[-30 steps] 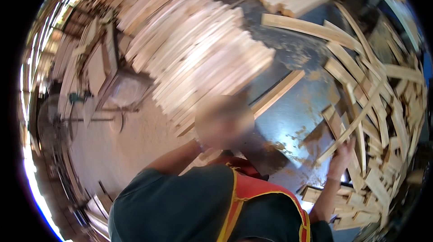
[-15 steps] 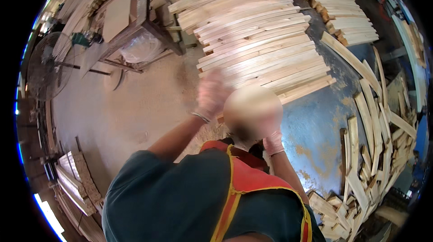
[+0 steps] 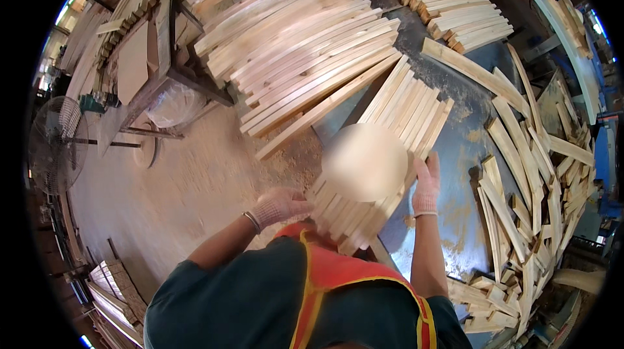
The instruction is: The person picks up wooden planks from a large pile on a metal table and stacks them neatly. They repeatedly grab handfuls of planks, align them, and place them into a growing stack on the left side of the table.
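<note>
Both my hands wear pale knit gloves. Between them is a batch of light wooden strips (image 3: 404, 111), side by side and set at a slant in front of me. My left hand (image 3: 284, 206) grips the batch's near left edge. On the opposite edge, my right hand (image 3: 426, 183) is pressed with its fingers against the outermost strip. A blurred round patch hides the middle of the batch. Just beyond it lies a long row of similar strips (image 3: 299, 50), whose nearest strip sits at an angle to the others.
Another row of strips (image 3: 448, 7) lies at the far right. Loose offcuts (image 3: 520, 173) are heaped on the right of the blue-grey surface (image 3: 455, 219). A wooden table (image 3: 166, 43) stands at the far left, with a caged fan (image 3: 58, 144) near it. Sawdust covers the floor (image 3: 188, 173).
A batch of strips now lies slanted between my hands, apart from the row. My left hand has come down and nearer; my right hand has moved outward to the right and farther away.
</note>
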